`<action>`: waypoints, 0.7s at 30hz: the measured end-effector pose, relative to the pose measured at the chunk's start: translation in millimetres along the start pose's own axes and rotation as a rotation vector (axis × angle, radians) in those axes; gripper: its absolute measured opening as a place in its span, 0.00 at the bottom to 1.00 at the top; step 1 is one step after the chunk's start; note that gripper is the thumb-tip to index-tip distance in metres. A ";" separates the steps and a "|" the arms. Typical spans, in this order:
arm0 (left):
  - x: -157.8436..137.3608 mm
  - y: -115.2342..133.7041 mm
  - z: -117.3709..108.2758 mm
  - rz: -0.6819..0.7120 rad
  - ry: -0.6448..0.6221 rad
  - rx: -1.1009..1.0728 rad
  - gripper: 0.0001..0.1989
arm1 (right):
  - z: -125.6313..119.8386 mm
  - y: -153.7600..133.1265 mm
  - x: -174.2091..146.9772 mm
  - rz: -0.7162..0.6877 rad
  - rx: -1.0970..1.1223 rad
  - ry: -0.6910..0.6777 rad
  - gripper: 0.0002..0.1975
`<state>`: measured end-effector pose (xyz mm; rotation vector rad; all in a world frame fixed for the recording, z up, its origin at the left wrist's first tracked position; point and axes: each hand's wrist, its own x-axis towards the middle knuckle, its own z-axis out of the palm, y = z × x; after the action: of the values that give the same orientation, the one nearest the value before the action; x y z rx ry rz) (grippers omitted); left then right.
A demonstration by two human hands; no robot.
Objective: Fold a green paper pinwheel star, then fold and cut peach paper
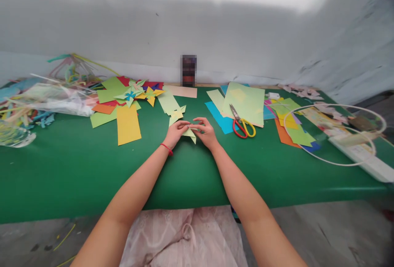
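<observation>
In the middle of the table, a pale green folded paper piece (pixel 191 135) lies under my fingertips, one pointed flap sticking out towards me. My left hand (pixel 176 134) pinches it from the left, thumb and fingers pressed together; a red cord circles that wrist. From the other side my right hand (pixel 206 133) has its bent fingers closed on the same paper. The exact fold is hidden by the fingers. Just beyond my left hand sits another pale folded piece (pixel 176 115) with pointed ends. Whether it joins the held paper, I cannot tell.
Red-and-yellow-handled scissors (pixel 243 127) rest against pale green sheets (pixel 250 105) on the right. Left of my hands are a yellow sheet (pixel 128 125) and folded paper flowers (pixel 150 94). Paper strips (pixel 46 117) heap at far left. A white hoop (pixel 331 163) lies at right.
</observation>
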<state>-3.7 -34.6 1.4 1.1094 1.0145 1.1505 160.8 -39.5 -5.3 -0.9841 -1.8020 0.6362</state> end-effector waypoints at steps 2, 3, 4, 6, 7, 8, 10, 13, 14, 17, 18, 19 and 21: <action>0.4 -1.7 1.3 0.026 0.009 0.011 0.15 | -2.3 1.1 0.4 -0.042 -0.035 -0.041 0.08; 0.6 -2.4 1.8 0.034 0.013 0.015 0.15 | -3.8 1.9 0.4 -0.054 -0.051 -0.065 0.08; 0.8 -3.0 2.2 0.038 0.018 0.019 0.14 | -5.2 2.5 0.4 -0.062 -0.065 -0.087 0.07; 1.3 -4.2 2.3 0.041 0.030 0.024 0.13 | -7.5 3.2 0.0 -0.075 -0.090 -0.115 0.08; 1.6 -4.8 2.0 0.042 0.036 0.025 0.13 | -8.2 3.0 -0.3 -0.082 -0.098 -0.123 0.08; 1.8 -5.3 1.6 0.042 0.039 0.025 0.13 | -8.8 2.4 -0.6 -0.091 -0.099 -0.131 0.09; 2.0 -5.6 0.7 0.042 0.040 0.026 0.14 | -9.3 0.5 -0.9 -0.108 -0.086 -0.156 0.11; 1.8 -3.6 0.4 0.041 0.025 0.046 0.14 | -9.9 -1.8 -0.3 -0.099 -0.051 -0.173 0.11; 1.8 -2.5 0.6 0.040 0.013 0.059 0.14 | -10.2 -1.7 0.1 -0.086 -0.043 -0.172 0.11; 2.1 1.0 2.1 0.045 -0.023 0.119 0.12 | -11.9 1.7 1.6 -0.051 -0.019 -0.176 0.09; 1.9 1.9 2.3 0.052 -0.029 0.143 0.11 | -12.4 3.7 2.1 -0.042 -0.011 -0.185 0.09; 1.2 2.8 2.3 0.064 -0.026 0.170 0.10 | -12.8 6.0 2.5 -0.031 -0.003 -0.194 0.09; -2.0 4.8 1.5 0.103 0.009 0.231 0.09 | -12.9 10.6 3.0 0.001 0.001 -0.214 0.09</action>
<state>-3.3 -36.5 6.4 1.3539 1.1291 1.1411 175.5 -31.3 -6.6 -0.9446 -1.9877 0.7671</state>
